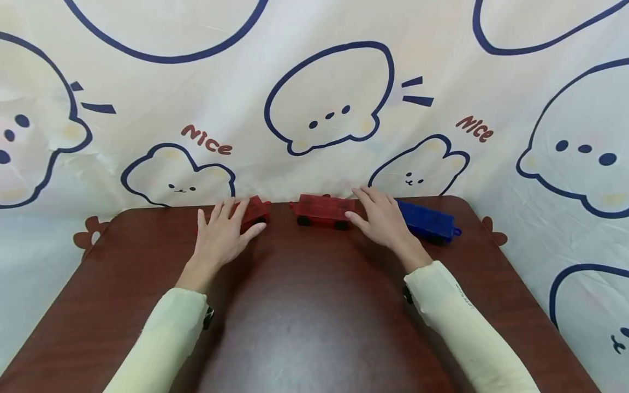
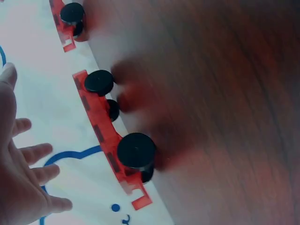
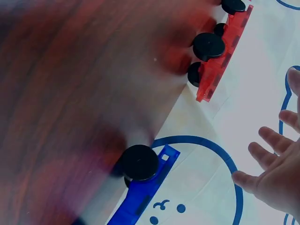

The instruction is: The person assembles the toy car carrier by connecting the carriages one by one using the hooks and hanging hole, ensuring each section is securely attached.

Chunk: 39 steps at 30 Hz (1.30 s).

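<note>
Three toy wagons with black wheels stand in a row along the table's far edge. Over the left red wagon (image 1: 256,209) is my left hand (image 1: 221,237), its fingers spread and hiding much of that wagon in the head view. The left wrist view shows this red wagon (image 2: 99,117) side-on, with a gap between it and the fingers. My right hand (image 1: 382,219) hovers between the middle red wagon (image 1: 324,207) and the blue wagon (image 1: 428,221), covering the blue one's left end. Its fingers are extended and hold nothing in the right wrist view.
The dark brown wooden tabletop (image 1: 314,305) has rounded far corners. Right behind it hangs a pale cloth (image 1: 314,169) printed with blue cartoon outlines, which also runs down both sides.
</note>
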Motion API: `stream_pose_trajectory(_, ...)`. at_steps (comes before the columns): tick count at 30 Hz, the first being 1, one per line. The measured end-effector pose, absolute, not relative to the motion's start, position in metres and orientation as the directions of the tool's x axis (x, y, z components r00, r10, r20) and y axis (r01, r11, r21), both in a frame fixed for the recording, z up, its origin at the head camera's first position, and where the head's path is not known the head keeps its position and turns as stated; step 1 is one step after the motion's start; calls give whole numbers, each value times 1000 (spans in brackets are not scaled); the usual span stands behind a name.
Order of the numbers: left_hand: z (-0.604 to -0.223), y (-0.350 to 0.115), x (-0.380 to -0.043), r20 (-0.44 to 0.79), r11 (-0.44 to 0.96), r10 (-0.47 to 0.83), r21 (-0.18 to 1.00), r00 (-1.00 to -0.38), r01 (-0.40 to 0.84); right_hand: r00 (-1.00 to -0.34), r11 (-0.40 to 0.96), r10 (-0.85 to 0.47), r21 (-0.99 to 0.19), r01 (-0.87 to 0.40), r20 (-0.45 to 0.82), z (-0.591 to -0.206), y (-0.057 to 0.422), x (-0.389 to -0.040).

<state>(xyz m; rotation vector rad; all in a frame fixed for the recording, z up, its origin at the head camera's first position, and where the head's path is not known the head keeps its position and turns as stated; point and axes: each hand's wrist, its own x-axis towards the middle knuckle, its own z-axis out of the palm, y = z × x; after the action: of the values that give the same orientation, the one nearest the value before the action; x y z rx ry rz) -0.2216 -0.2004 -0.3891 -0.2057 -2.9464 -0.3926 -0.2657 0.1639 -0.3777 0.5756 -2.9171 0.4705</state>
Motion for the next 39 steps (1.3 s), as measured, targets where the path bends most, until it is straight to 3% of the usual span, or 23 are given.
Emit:
stream_pose_trajectory(7, -396, -210, -230, 195, 950, 81, 282, -977, 135, -887, 842, -385, -295, -451, 255, -382, 155, -272)
stream_pose_trajectory(18, -398, -222, -256, 259, 912, 36, 386, -965, 138, -893, 801, -378, -398, -447, 242, -398, 142, -291)
stream_pose_trajectory(39, -407, -240, -282, 196, 913, 22, 395, -980, 100, -895, 830, -403, -337, -445, 188, -408, 123, -313)
